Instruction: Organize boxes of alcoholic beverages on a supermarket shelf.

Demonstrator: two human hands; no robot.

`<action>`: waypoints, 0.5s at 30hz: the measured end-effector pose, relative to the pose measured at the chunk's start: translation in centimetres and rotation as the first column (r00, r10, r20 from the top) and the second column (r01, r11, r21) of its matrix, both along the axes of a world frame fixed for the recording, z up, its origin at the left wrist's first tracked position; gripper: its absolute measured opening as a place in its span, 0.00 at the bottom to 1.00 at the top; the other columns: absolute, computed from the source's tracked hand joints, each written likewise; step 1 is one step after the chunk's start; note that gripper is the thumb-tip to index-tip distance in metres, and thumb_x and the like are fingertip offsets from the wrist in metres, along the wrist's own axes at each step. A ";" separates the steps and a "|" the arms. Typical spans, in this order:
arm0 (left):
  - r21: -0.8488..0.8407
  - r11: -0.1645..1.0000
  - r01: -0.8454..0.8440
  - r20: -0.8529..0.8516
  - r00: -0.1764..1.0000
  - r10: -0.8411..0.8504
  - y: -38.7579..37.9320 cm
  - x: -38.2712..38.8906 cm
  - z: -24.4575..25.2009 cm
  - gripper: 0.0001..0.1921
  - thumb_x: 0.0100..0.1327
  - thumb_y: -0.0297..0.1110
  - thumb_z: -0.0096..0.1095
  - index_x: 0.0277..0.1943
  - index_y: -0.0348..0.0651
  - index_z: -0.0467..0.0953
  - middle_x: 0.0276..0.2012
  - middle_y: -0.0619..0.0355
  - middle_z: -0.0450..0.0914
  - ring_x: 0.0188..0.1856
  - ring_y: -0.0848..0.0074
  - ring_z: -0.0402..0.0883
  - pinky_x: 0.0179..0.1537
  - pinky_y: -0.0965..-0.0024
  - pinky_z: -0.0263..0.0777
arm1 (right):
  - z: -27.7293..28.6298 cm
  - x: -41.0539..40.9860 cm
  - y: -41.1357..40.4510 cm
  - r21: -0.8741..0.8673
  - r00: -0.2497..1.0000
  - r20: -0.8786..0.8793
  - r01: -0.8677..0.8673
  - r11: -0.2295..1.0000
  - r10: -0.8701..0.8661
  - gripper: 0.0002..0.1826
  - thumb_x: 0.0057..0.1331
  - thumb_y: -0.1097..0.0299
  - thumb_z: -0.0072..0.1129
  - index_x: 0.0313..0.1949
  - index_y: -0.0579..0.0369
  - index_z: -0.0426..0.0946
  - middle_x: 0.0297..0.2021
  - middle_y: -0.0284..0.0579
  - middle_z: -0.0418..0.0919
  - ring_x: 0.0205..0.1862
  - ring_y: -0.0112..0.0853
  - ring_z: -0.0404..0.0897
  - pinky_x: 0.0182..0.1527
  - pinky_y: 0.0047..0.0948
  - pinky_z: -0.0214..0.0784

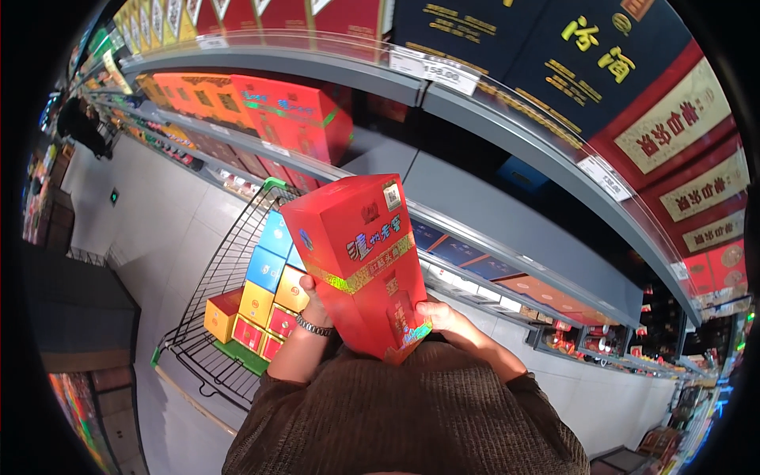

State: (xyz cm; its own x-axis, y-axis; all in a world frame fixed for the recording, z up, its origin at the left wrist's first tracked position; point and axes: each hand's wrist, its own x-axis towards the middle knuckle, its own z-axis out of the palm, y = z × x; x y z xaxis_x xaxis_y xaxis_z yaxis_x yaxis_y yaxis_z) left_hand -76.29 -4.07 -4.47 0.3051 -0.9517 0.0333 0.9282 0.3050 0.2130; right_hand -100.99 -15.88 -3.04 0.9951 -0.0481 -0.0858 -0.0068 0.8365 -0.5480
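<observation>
Both my hands hold a tall red liquor gift box (371, 267) with a gold band, tilted in front of my chest. My left hand (314, 303) grips its left side, with a metal-banded watch (313, 325) on that wrist. On the lower right edge lies my right hand (442, 314), its fingers partly hidden by the box. Behind my left forearm stands a wire shopping cart (199, 309). Stacked in it are blue boxes (261, 267), yellow boxes (256, 304) and red boxes (247, 333), partly covered by the held box.
A shelf rack (516, 243) runs close in front of me. Similar red boxes (291, 119) stand on its middle shelf at left. Dark blue boxes (570, 71) fill the upper shelf. A person (86, 127) in dark clothes is far down the aisle. A dark display stand (83, 309) stands at left.
</observation>
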 end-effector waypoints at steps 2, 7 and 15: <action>-0.008 0.999 0.032 -0.014 0.999 -0.033 -1.0 -0.7 0.2 0.48 0.48 0.46 0.78 0.73 0.41 0.67 0.67 0.51 0.77 0.67 0.55 0.77 0.68 0.48 0.74 | -0.1 -0.4 0.2 0.056 0.999 0.012 0.051 0.997 -0.052 0.52 0.67 0.48 0.68 0.79 0.59 0.49 0.73 0.56 0.65 0.72 0.44 0.69 0.72 0.48 0.65; -0.015 0.996 0.087 -0.026 0.996 -0.087 -1.9 -1.8 0.5 0.48 0.51 0.51 0.78 0.73 0.41 0.66 0.67 0.50 0.77 0.67 0.55 0.77 0.68 0.49 0.74 | 0.0 -1.3 0.5 0.050 0.987 0.001 0.162 0.986 -0.162 0.50 0.69 0.49 0.67 0.79 0.58 0.50 0.72 0.54 0.67 0.72 0.42 0.69 0.72 0.45 0.65; 0.276 0.954 0.117 0.243 0.952 -0.188 -1.7 -2.0 6.9 0.49 0.58 0.53 0.77 0.77 0.41 0.61 0.70 0.49 0.73 0.69 0.59 0.75 0.69 0.55 0.72 | 5.1 -0.3 0.4 -0.519 0.859 0.002 0.439 0.733 -0.512 0.49 0.72 0.54 0.67 0.82 0.54 0.47 0.64 0.43 0.70 0.64 0.29 0.69 0.70 0.35 0.60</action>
State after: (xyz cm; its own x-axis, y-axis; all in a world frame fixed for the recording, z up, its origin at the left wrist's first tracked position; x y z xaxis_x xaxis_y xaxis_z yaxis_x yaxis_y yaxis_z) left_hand -78.27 -5.77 2.42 0.1692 -0.9729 -0.1578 0.8587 0.0669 0.5080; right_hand -101.32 -15.50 2.10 0.8109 -0.5833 -0.0462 0.2162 0.3721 -0.9026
